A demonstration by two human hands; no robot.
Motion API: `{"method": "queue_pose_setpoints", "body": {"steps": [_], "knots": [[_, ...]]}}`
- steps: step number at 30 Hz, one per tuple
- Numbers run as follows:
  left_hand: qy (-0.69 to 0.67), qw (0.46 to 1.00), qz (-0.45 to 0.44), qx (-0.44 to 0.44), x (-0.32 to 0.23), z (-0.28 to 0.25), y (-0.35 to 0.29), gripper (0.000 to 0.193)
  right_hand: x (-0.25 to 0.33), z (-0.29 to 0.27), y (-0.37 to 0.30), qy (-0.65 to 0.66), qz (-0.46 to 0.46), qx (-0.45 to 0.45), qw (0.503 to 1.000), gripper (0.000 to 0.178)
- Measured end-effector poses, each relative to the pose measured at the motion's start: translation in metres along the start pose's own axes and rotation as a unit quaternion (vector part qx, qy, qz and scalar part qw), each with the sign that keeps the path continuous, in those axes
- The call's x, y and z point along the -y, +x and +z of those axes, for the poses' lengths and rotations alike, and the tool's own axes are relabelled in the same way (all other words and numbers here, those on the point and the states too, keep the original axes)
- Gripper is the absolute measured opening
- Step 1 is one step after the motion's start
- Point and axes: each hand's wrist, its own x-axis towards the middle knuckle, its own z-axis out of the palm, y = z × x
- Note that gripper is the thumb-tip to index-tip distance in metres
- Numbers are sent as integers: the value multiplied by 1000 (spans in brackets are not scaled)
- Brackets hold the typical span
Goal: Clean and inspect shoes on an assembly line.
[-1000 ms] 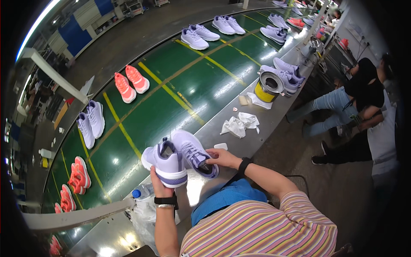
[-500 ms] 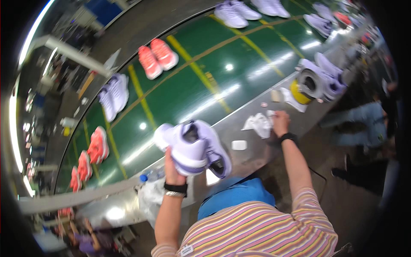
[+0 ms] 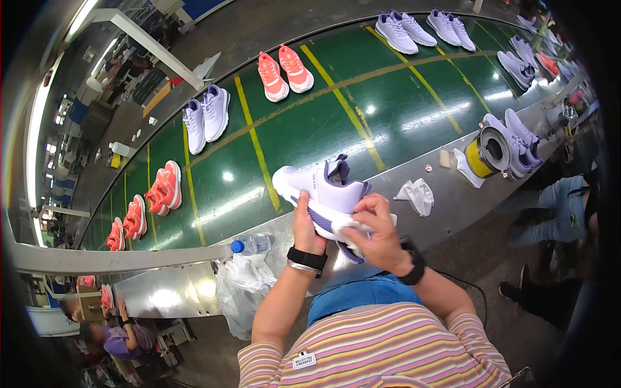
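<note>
A lavender sneaker (image 3: 320,184) with a white sole lies tilted in my left hand (image 3: 307,226), whose fingers are wrapped around its underside. Part of a second lavender sneaker shows below it, mostly hidden by the first shoe and my right hand. My right hand (image 3: 381,239) is closed, its fingertips pinching a small white cloth (image 3: 350,234) against the sole near the heel. The cloth is slightly blurred. Another crumpled white cloth (image 3: 415,196) lies on the metal bench ledge to the right of my hands.
Pairs of lavender sneakers (image 3: 206,119) and coral sneakers (image 3: 285,72) stand on the green conveyor (image 3: 272,139). A yellow-banded tin (image 3: 486,154) sits on the metal ledge (image 3: 446,210) beside another lavender pair (image 3: 517,145). A blue-capped bottle (image 3: 253,244) and plastic bag (image 3: 242,284) are left. People stand nearby.
My right hand has come from the cloths on the ledge to the sneaker, bringing a white cloth. My left hand has turned the shoes and shifted right. The view has also shifted.
</note>
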Motion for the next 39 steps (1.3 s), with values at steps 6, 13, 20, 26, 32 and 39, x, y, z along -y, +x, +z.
{"method": "queue_pose_setpoints", "body": {"steps": [6,13,20,26,32,39], "knots": [[-48,999,-16,-4,-19,-7,-20,41,-3,13,-13,143,85,1,986,15],[3,994,92,57,-38,10,-36,43,20,12,-25,98,48,-98,989,16],[199,964,168,61,-13,7,-45,58,47,9,15,-106,-123,-4,987,18],[179,964,182,76,1,-14,-50,54,49,13,13,-163,-76,77,981,19],[263,938,198,109,1,-21,-60,55,51,23,21,-212,-92,49,972,16],[264,938,201,103,5,-42,-62,55,57,22,5,-210,-121,87,966,17]]}}
